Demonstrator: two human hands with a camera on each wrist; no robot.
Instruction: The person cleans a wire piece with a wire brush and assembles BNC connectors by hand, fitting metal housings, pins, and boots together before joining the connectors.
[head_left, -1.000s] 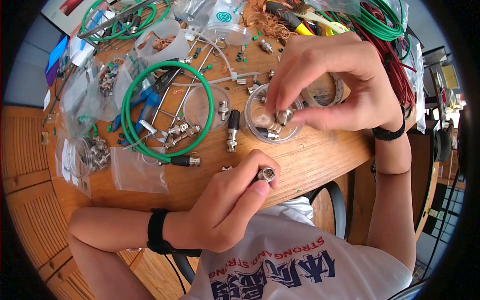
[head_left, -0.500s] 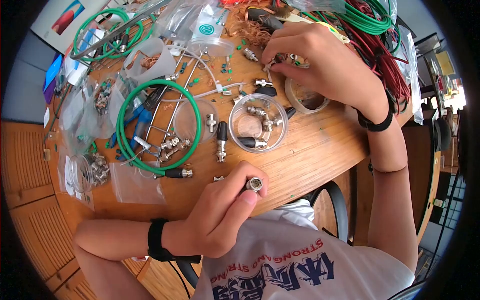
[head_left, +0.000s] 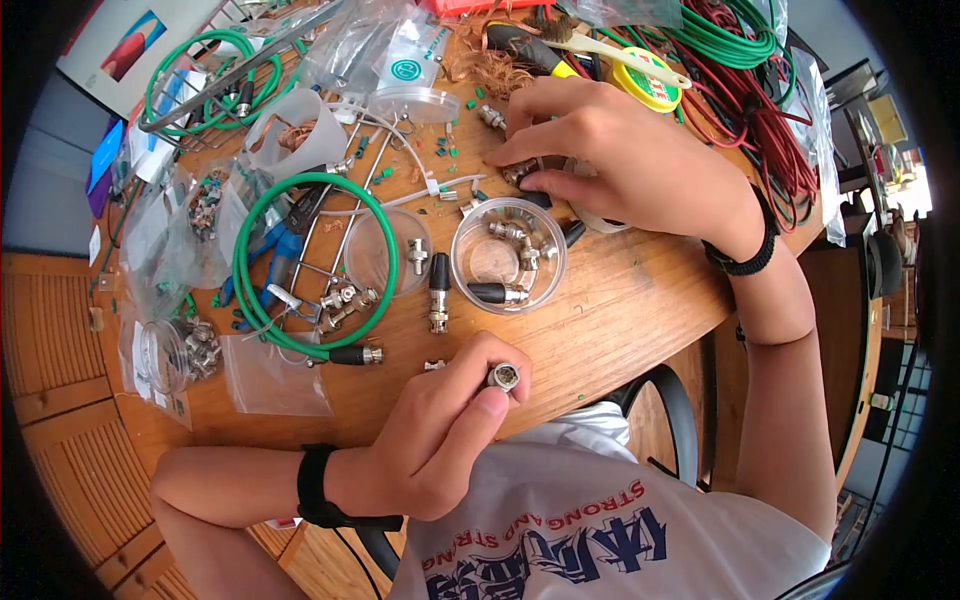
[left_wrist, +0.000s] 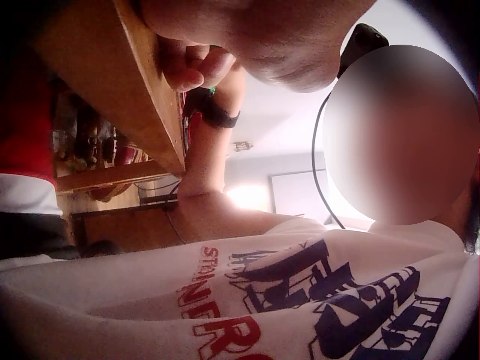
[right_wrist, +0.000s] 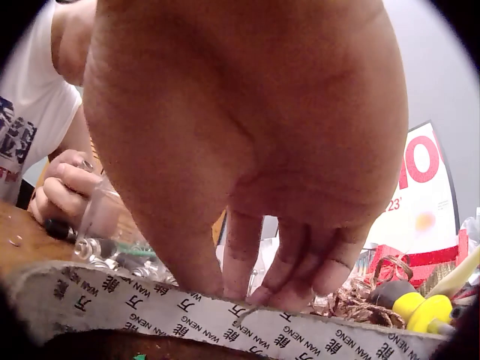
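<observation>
"What is each hand doing?"

"They're well apart. The left hand (head_left: 440, 430), low in the centre of the frame, is curled round a silver, round metal connector (head_left: 505, 377), hollow end up. The right hand (head_left: 625, 160), upper centre right, has thumb and forefinger either side of a small, dark, shiny piece (head_left: 519, 172). I can't tell whether they grip it; the right wrist view hides the fingertips behind a white paper ring printed WAN NENG (right_wrist: 217, 319)."

"How would you do this well?"

"I'd take the dark piece by its sides, with thumb and forefinger pads only, and lift straight up. The shallow, clear plastic dish (head_left: 490, 262) sits just below it in the frame, so a low sideways drag could knock the rim. The left hand should stay steady, thumb clear of the hollow end."

"And compared with half a second ago?"

"The right hand's fingertips have come down and left, from beside the loose copper strands (head_left: 490, 75). The hand now covers most of the ring, and more of the yellow round lid (head_left: 650, 95) shows. The left hand's hold looks the same."
</observation>
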